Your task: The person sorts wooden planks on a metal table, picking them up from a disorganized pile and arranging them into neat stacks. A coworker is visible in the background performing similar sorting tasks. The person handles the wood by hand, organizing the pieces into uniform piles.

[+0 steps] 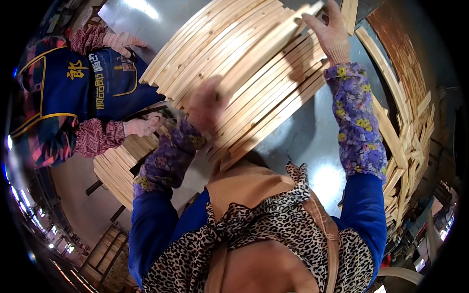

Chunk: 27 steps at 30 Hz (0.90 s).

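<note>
Head: wearer's two hands [207,105] [335,36], one blurred slat [266,54]

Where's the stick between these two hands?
In the head view, the wooden strip is at upper centre, between left hand and right hand, over the other strips.

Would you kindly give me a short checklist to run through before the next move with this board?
1. Right hand at the far end of the board: ok.
2. Left hand firmly gripping the near end: cannot tell, the hand is blurred.
3. Co-worker's hands apart from the board: ok, both are off to the left.
4. Ends of the wooden strips lined up evenly: not ok, they are staggered.
5. Loose wood pile on the right neatly stacked: not ok, pieces lie crisscross.
</note>
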Each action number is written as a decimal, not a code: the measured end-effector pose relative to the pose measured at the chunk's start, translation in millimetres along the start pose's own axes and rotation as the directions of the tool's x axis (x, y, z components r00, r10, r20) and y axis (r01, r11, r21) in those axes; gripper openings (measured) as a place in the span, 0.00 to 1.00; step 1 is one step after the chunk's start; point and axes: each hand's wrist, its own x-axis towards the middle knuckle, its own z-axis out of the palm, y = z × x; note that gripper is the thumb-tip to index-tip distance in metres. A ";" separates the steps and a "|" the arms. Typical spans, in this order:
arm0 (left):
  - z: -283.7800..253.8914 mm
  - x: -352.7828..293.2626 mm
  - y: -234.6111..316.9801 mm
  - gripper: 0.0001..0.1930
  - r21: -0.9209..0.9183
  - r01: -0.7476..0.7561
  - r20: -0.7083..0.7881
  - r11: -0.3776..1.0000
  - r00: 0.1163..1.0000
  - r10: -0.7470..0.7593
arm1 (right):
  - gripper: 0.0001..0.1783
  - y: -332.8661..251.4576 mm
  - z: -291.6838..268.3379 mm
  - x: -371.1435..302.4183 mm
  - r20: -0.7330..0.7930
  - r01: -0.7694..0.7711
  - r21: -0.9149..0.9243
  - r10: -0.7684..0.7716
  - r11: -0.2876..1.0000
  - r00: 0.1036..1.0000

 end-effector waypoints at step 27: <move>17.8 267.3 76.2 0.12 0.042 -0.541 0.028 0.840 0.841 0.540 | 0.65 -76.6 -63.9 -114.7 0.441 -0.556 0.600 0.343 0.575 0.830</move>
